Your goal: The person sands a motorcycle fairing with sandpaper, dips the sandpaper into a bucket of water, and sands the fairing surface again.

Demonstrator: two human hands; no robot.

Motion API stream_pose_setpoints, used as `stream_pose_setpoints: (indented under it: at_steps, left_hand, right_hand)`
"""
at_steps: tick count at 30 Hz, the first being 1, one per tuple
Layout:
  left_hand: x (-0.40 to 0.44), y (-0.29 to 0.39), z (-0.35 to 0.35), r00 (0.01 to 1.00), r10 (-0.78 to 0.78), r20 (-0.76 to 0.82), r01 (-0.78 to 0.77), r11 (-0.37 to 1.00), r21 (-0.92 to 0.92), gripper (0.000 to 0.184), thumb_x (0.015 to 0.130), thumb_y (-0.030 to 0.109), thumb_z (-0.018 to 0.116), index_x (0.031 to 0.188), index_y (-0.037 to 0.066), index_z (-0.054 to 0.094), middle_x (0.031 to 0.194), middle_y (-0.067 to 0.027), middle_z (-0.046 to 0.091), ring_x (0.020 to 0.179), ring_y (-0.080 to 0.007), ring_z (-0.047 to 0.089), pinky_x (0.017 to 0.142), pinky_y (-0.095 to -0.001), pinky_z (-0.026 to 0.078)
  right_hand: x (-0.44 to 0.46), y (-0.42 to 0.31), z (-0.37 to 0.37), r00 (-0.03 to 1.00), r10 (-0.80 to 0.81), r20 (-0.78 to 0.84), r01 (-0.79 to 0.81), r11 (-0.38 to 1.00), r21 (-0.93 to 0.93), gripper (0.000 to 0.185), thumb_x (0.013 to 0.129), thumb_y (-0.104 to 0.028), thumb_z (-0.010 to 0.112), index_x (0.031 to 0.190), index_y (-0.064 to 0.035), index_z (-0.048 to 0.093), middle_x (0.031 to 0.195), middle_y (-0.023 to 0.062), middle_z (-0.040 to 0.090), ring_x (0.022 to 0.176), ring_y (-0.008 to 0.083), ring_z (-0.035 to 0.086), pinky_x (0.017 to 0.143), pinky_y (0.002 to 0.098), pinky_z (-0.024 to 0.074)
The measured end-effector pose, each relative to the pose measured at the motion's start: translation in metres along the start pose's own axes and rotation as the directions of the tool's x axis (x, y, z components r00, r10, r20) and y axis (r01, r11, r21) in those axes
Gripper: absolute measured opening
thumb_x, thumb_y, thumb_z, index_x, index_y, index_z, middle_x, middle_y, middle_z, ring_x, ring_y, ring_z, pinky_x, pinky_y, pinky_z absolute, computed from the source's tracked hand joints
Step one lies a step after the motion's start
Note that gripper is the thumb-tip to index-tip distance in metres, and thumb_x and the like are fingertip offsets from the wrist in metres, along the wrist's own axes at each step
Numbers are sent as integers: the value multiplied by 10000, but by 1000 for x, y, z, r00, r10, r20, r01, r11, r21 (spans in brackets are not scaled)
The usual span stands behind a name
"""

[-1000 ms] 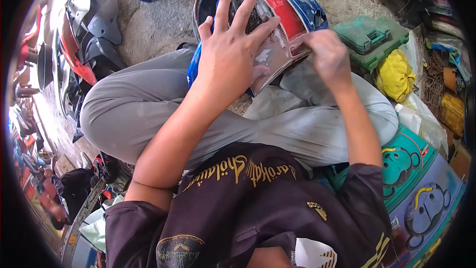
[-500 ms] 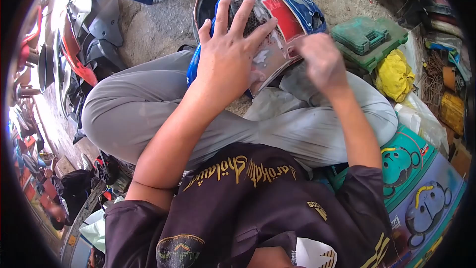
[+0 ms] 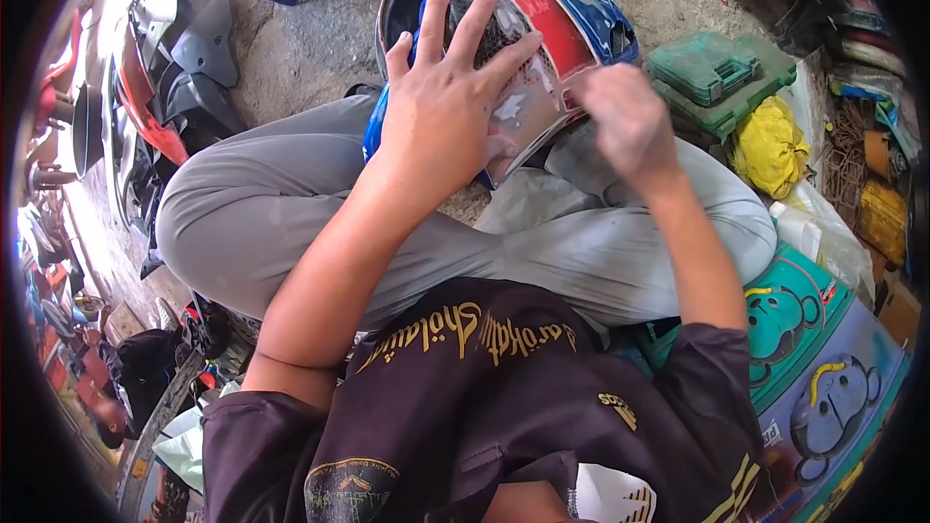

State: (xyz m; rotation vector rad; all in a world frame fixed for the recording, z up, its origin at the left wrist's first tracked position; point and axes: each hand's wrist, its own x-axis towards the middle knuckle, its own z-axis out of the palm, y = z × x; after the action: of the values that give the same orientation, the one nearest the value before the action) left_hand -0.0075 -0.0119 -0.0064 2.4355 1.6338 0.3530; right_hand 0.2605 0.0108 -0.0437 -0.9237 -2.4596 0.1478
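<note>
A curved panel (image 3: pixel 554 31) in red, blue and worn grey leans between my legs, over a round dark basin (image 3: pixel 407 0). My left hand (image 3: pixel 446 102) lies on its worn surface with the fingers spread. At the panel's right edge is my right hand (image 3: pixel 628 121), its fingers curled and blurred; whatever they hold, if anything, is hidden. Below the panel a clear plastic sheet (image 3: pixel 533 201) shows between my legs.
Right of my knee are a green case (image 3: pixel 717 73), a yellow bundle (image 3: pixel 772 147) and a box with printed pictures (image 3: pixel 823 397). Dark and red vehicle panels (image 3: pixel 199 48) stand at the left. A person (image 3: pixel 111 416) is at the lower left edge.
My right hand has shifted slightly left and down along the panel's edge. The panel has tilted slightly, while my left hand stays spread on it.
</note>
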Motion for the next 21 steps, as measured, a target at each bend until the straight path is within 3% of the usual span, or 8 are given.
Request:
stream_pose_setpoints:
  at_steps: [4, 8, 9, 10, 12, 15, 19, 21]
  left_hand:
    - [1, 1, -1, 1000, 5, -4, -5, 1000, -21, 998, 660, 334, 1005, 1568, 375, 593, 1752, -108, 348, 1624, -465, 257, 1148, -655, 400]
    - [0, 0, -1, 1000, -2, -5, 2, 1000, -18, 1001, 655, 336, 1003, 1568, 374, 595, 1749, -110, 352, 1620, -470, 260, 1147, -650, 397]
    - [0, 1, 0, 1000, 1, -6, -1, 1000, -23, 1003, 655, 337, 1003, 1570, 374, 594, 1749, -110, 352, 1619, -470, 261, 1148, -648, 395]
    - [1, 1, 0, 1000, 6, -10, -6, 1000, -25, 1005, 654, 338, 1002, 1571, 374, 592, 1748, -110, 352, 1619, -470, 262, 1150, -647, 393]
    - [-2, 1, -1, 1000, 0, 2, 0, 1000, -24, 1006, 653, 339, 1001, 1571, 374, 592, 1751, -110, 350, 1622, -467, 260, 1160, -641, 383]
    - [-1, -1, 0, 1000, 6, -13, -7, 1000, -20, 1009, 655, 340, 1002, 1574, 374, 589, 1756, -109, 345, 1627, -463, 255, 1165, -637, 379]
    - [-1, 1, -1, 1000, 7, -3, -7, 1000, -25, 1017, 656, 341, 1004, 1581, 377, 582, 1762, -106, 340, 1632, -461, 248, 1168, -635, 383]
    - [-1, -1, -1, 1000, 9, 3, -9, 1000, -3, 1023, 653, 344, 1005, 1582, 378, 579, 1761, -105, 341, 1632, -461, 248, 1170, -636, 384]
  right_hand:
    - [-14, 38, 7, 975, 221, -2, -221, 975, -15, 199, 832, 89, 676, 986, 5, 771, 1011, 169, 748, 999, 380, 739, 936, 484, 605]
    - [5, -7, -3, 999, 42, 4, -42, 997, 57, 213, 830, 110, 670, 985, 5, 772, 1009, 178, 745, 983, 390, 732, 889, 468, 613]
    - [-10, 5, 5, 997, 50, -53, -48, 998, 26, 234, 819, 114, 675, 995, 1, 779, 1024, 181, 752, 996, 392, 733, 886, 467, 611]
    - [-14, 18, 2, 987, 156, 29, -155, 988, -14, 229, 810, 108, 683, 992, 5, 775, 1026, 179, 752, 1006, 394, 733, 900, 484, 608]
    - [-19, 37, 7, 975, 221, 19, -221, 975, 12, 234, 812, 115, 676, 993, 5, 776, 1036, 180, 754, 1016, 389, 732, 906, 484, 609]
    - [6, -15, -5, 999, 29, 29, -31, 998, 61, 222, 832, 103, 673, 1001, 6, 780, 1013, 185, 765, 995, 392, 739, 896, 467, 614]
    - [-11, 29, 5, 963, 270, 10, -270, 963, 2, 202, 830, 97, 683, 988, 10, 776, 1023, 177, 750, 1021, 389, 738, 930, 487, 611]
    - [-6, 7, 3, 994, 113, -5, -113, 994, -1, 203, 839, 95, 678, 995, 12, 778, 1015, 180, 760, 1009, 386, 744, 906, 474, 614]
